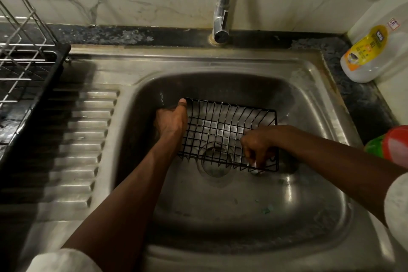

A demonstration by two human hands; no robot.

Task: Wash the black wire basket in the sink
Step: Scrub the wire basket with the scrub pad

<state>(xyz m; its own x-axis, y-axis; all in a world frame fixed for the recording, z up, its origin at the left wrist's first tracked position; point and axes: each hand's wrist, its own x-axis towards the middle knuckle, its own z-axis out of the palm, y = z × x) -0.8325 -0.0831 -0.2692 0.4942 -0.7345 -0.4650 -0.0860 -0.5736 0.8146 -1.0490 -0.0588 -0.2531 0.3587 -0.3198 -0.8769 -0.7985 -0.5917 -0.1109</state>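
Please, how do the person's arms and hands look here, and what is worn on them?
Both hands are bare: the left hand and the right hand wear no gloves, and no watch or bracelet shows at the wrists. The forearms are uncovered too. A white left sleeve and a white right sleeve end near the elbows.

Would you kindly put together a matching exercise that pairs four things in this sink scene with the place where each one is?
Things
1. black wire basket
2. tap
3. yellow-labelled bottle
4. dish rack

Places
a. standing in the far right corner
b. inside the sink, gripped at its left end by the left hand
c. to the left of the ribbed drainboard
d. behind the basin, at the middle of its far edge

Pairs: 1-b, 2-d, 3-a, 4-c
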